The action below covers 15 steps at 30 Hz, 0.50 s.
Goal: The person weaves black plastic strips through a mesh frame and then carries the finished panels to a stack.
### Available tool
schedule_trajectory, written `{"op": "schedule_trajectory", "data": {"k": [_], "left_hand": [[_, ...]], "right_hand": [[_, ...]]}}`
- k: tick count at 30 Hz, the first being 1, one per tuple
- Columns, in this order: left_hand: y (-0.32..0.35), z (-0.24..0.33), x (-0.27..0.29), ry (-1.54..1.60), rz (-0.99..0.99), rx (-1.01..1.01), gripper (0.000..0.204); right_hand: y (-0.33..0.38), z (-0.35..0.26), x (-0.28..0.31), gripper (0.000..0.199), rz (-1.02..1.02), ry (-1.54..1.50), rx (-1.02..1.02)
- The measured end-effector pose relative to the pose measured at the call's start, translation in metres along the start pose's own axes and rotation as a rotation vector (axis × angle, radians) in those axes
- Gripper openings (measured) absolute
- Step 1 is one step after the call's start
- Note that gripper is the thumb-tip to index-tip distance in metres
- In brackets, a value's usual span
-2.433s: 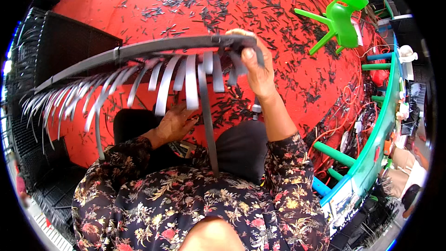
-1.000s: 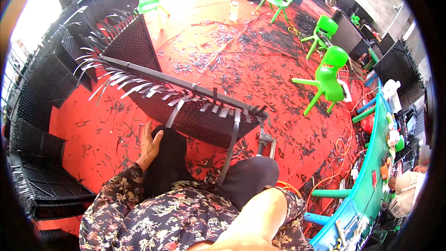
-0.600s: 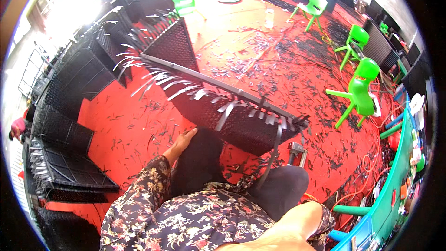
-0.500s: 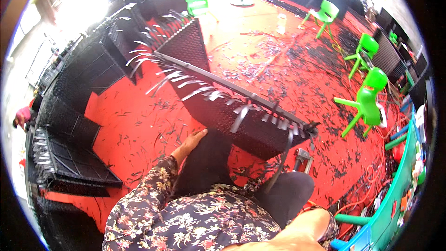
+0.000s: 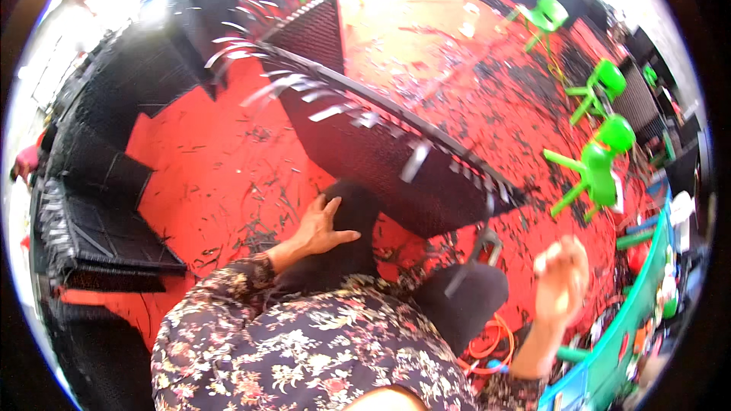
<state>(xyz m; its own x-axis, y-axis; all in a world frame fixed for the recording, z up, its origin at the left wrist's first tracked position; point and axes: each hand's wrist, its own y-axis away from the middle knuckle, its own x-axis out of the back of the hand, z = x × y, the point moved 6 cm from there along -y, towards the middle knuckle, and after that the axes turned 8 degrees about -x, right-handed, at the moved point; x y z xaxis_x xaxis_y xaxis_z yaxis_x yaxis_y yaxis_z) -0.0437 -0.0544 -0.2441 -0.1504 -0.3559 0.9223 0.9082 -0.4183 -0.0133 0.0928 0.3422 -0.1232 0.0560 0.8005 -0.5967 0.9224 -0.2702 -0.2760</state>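
My left hand rests on my black-trousered left knee, thumb and fingers apart and nothing in it. Off to the right of my other knee, my right hand is raised and blurred; its fingers look bent, and whether they hold anything is unclear. In front of my knees stands a dark woven wicker panel piece, angled, with loose grey strip ends sticking out along its top edge. A metal-and-dark hand tool, its kind hard to make out, is by the panel's right end, close to my right knee.
Black woven pieces line the left side. Strip scraps litter the red floor. Several green chairs stand along the right and back. An orange hose lies near my right forearm, beside a blue-green table edge holding small items.
My right hand has come up from the lower edge to the right of my knee. My left hand has shifted on the left knee, with its fingers now spread.
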Motion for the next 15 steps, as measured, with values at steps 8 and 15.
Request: {"op": "schedule_trajectory", "data": {"k": [8,15], "left_hand": [[0.009,0.089,0.003,0.291,-0.1,-0.43,0.066],[-0.001,0.134,-0.013,0.303,-0.176,-0.581,0.06]], "right_hand": [[-0.006,0.045,0.04,0.04,0.34,0.608,-0.005],[-0.022,0.037,0.016,0.054,0.262,1.158,0.17]]}}
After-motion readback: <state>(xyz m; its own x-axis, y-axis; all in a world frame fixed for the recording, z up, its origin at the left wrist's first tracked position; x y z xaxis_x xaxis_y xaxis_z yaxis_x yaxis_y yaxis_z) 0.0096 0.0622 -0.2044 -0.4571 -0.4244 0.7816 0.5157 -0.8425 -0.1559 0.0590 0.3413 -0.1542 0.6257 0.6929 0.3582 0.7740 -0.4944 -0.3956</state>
